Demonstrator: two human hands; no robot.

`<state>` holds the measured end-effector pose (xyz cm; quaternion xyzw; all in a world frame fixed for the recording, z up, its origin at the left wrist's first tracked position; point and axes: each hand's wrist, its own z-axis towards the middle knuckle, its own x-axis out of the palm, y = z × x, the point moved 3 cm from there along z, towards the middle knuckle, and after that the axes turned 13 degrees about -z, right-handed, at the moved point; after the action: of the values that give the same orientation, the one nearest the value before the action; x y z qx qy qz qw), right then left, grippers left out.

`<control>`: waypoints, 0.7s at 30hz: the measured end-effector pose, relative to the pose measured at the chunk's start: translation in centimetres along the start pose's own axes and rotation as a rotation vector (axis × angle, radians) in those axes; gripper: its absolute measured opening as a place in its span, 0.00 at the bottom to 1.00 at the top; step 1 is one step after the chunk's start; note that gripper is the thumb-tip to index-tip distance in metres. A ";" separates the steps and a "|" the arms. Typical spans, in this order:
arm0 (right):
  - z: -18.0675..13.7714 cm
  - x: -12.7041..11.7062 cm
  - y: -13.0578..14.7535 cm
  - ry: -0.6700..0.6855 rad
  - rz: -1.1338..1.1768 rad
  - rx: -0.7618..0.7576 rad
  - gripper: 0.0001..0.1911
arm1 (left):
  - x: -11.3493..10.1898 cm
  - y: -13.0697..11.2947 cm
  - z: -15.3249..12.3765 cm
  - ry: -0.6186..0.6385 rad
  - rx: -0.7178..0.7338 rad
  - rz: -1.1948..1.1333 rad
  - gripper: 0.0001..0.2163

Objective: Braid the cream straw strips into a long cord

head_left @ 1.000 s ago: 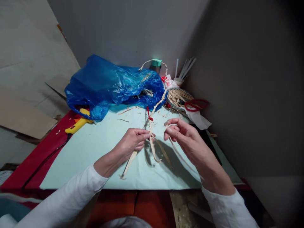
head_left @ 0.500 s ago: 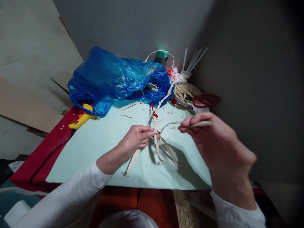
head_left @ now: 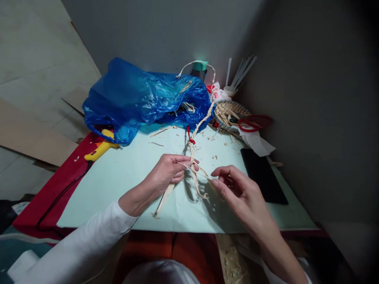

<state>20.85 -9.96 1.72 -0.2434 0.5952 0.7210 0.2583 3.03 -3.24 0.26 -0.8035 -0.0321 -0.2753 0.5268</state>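
My left hand [head_left: 169,172] is closed in a pinch on the lower end of a braided straw cord [head_left: 199,125], where loose flat straw strips [head_left: 197,183] fan out over the pale green sheet [head_left: 124,185]. The cord has a red tie [head_left: 190,138] and runs back up over the blue plastic bag [head_left: 142,98]. My right hand [head_left: 237,191] sits to the right of the strips with thumb and fingers pinched on one thin strip near its end.
A yellow glue gun [head_left: 100,148] lies at the sheet's left edge on red cloth. A woven basket [head_left: 227,112] with red-handled scissors [head_left: 251,122], a cup of white sticks [head_left: 232,88] and a black phone [head_left: 263,175] occupy the right. Straw scraps litter the sheet.
My right hand has come down and left from a raised pull with a strip, now low beside the loose strips. My left hand has stayed in place.
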 end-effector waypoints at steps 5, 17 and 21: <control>-0.8 0.9 0.9 -0.125 -0.202 -0.081 0.08 | 0.2 -0.2 0.0 0.011 0.007 0.015 0.08; -1.7 1.6 1.6 -0.265 -0.324 -0.076 0.06 | 0.0 0.1 -0.2 0.009 -0.024 -0.045 0.12; -2.3 1.6 1.8 -0.243 -0.367 -0.094 0.06 | 0.2 0.0 -0.2 0.050 -0.019 -0.040 0.11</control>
<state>18.56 -12.38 1.57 -0.2709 0.4712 0.7128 0.4434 3.12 -3.48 0.43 -0.8007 -0.0322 -0.3059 0.5141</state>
